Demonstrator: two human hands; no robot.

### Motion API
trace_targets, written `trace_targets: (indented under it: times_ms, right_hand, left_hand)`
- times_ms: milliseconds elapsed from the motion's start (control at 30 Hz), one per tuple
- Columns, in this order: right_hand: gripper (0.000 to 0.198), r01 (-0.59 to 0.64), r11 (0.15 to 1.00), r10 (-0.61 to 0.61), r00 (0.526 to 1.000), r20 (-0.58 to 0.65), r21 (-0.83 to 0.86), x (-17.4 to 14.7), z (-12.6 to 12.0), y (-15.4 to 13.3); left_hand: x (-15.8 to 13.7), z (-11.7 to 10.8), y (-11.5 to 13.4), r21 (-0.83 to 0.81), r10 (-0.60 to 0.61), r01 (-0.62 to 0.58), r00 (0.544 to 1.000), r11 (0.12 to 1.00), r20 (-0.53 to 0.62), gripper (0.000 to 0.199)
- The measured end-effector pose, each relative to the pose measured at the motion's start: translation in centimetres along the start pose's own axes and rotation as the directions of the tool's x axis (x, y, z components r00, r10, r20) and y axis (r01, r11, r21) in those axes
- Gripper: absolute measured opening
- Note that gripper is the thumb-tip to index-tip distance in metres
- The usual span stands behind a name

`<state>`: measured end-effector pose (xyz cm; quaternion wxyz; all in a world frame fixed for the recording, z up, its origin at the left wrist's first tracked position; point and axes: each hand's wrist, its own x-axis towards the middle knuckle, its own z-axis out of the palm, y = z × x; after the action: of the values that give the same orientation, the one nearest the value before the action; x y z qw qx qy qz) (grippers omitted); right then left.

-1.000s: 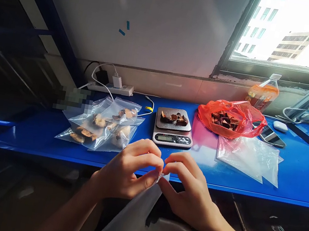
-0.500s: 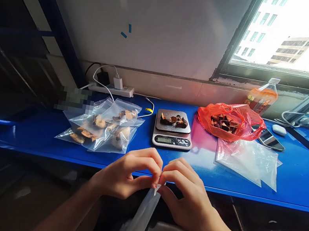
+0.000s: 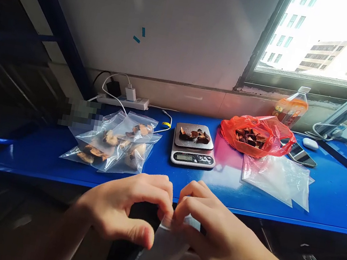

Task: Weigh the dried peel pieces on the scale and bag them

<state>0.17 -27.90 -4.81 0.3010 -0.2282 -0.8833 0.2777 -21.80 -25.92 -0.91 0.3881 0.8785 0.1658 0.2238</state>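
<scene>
Worktop (image 3: 332, 198): blue, glossy, sunlit beside the scale (image 3: 192, 159).
Room: pale wall (image 3: 185, 24) facing you, bright window (image 3: 330, 41) upper right.
Right hand (image 3: 211, 228): pinching the clear bag (image 3: 167, 252) before your worktop's near edge.
Left hand (image 3: 126, 204): thumb spread, fingers at the bag's top.

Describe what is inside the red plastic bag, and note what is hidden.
The red plastic bag holds dark brown, curved pieces, visible through its open top. Its sides and the upper pieces hide whatever lies deeper.
</scene>
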Motion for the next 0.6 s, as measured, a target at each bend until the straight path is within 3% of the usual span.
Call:
trace_targets:
  times_ms: [233, 300, 333, 400, 433, 467, 533, 600]
  right_hand:
    - [0.008, 0.001, 0.979, -0.015, 0.998, -0.065, -0.205, -0.2, 0.4, 1.2]
    - [0.012, -0.039, 0.974, 0.011, 0.992, -0.127, -0.223, -0.4, 0.4, 1.6]
    - [0.014, -0.065, 0.972, 0.024, 0.983, -0.18, -0.225, -0.4, 0.4, 1.6]
    - [0.016, -0.105, 0.975, 0.041, 0.951, -0.305, -0.197, -0.3, 0.6, 1.3]
    - [0.015, -0.107, 0.98, 0.04, 0.933, -0.359, -0.169, 0.0, 0.8, 1.0]
    - [0.014, -0.1, 0.984, 0.032, 0.915, -0.402, -0.148, 0.2, 1.0, 0.6]
    - [0.012, -0.069, 0.989, 0.002, 0.895, -0.446, -0.134, 1.0, 1.7, -0.2]
    - [0.013, -0.018, 0.99, -0.048, 0.895, -0.443, -0.142, 1.8, 2.3, -0.9]
  left_hand:
    - [-1.2, -2.7, 2.0, 0.172, -0.022, 0.024, 1.0, 0.985, -0.012, 0.026]
    - [-1.7, -3.2, 1.5, 0.316, -0.093, 0.129, 0.988, 0.94, -0.126, 0.013]
    - [-2.0, -3.2, 1.3, 0.402, -0.117, 0.212, 0.962, 0.891, -0.247, 0.007]
    - [-2.3, -2.5, 0.9, 0.529, -0.072, 0.387, 0.851, 0.755, -0.52, 0.021]
    - [-2.3, -1.8, 0.8, 0.578, -0.014, 0.443, 0.801, 0.686, -0.598, 0.034]
    - [-2.3, -0.9, 0.9, 0.629, 0.036, 0.465, 0.786, 0.623, -0.617, 0.047]
    - [-2.1, 1.0, 1.1, 0.742, 0.056, 0.42, 0.851, 0.522, -0.522, 0.074]
    - [-1.8, 2.5, 1.3, 0.81, 0.023, 0.36, 0.909, 0.463, -0.416, 0.09]
